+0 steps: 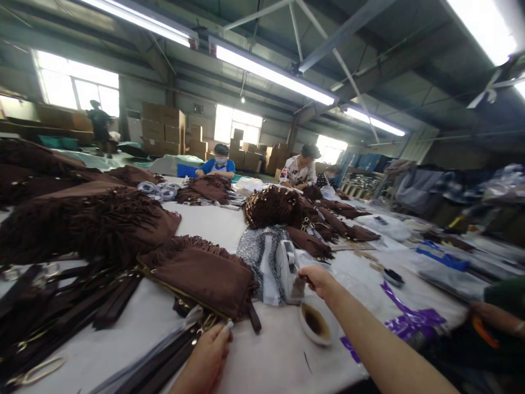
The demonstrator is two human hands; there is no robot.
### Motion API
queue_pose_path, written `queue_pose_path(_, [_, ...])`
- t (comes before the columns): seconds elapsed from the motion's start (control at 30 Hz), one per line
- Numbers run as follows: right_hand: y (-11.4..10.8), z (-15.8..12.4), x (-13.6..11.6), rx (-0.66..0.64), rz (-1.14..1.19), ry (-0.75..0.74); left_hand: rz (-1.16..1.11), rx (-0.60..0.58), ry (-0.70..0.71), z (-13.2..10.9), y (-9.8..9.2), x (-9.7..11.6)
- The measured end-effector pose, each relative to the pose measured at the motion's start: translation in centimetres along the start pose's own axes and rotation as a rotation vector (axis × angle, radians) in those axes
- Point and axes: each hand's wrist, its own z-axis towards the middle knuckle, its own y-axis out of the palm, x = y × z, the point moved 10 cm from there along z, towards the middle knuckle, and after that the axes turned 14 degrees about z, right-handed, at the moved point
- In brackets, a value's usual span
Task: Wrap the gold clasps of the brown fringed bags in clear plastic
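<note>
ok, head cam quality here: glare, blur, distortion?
Head view: tubes and windows blown out; wide-angle bend, beams curve; right edge smeared; left hand, right hand and bag fairly sharp, evenly lit, shadows soft.

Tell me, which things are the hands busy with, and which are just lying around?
Busy with:
- left hand, at the clear plastic wrap beside the brown fringed bag
- right hand, at the grey tool

Lying around:
- white bowl
- purple strips
- dark straps
- heap of fringed bags
</note>
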Motion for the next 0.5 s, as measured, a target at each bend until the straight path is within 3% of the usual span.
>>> queue_pose_path(0.13, [-1.4, -2.6, -0.8, 0.044, -0.015, -0.09, -0.026, -0.015, 0.008, 0.1, 0.1, -0.2])
queue_pose_path(0.27, [-1.1, -4.8, 0.5, -0.003, -0.072, -0.083, -0.03, -0.025, 0.007, -0.1, 0.2, 0.1])
queue_pose_path(0.37, [-0.5, -4.8, 1.2, -0.024, -0.174, -0.073, -0.008, -0.002, 0.001, -0.1, 0.0, 0.3])
queue_pose_path(0.5, [-0.3, -3.9, -0.4, -0.016, -0.393, -0.194, -0.001, 0.039, 0.035, 0.0, -0.2, 0.5])
